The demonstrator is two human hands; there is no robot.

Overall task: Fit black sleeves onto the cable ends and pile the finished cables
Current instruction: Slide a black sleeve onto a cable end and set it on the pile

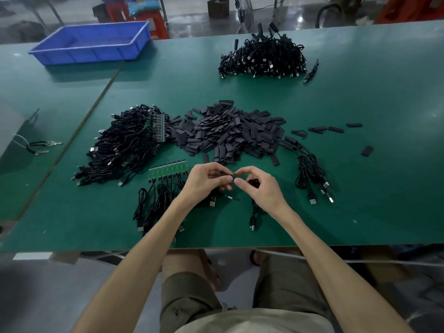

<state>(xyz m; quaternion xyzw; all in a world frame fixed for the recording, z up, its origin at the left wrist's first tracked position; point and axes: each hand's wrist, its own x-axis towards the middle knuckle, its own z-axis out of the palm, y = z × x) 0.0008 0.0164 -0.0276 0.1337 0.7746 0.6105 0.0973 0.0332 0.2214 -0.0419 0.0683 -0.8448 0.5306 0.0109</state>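
Pinching a short flat black sleeve (227, 174), your left hand (207, 180) meets your right hand (260, 187), which curls round a coiled black cable (254, 183), just above the green table (360, 188). Squeeze the sleeve's mouth open and feed the cable end in straight so it won't snag.

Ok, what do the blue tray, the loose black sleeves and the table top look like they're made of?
The blue tray looks like moulded plastic: glossy, with ribbed walls. The black sleeves are matt, flattened tubes, probably soft plastic or rubber. The table top seems a smooth green mat, perhaps rubber or vinyl, with a faint sheen, over a pale board showing at its front edge.
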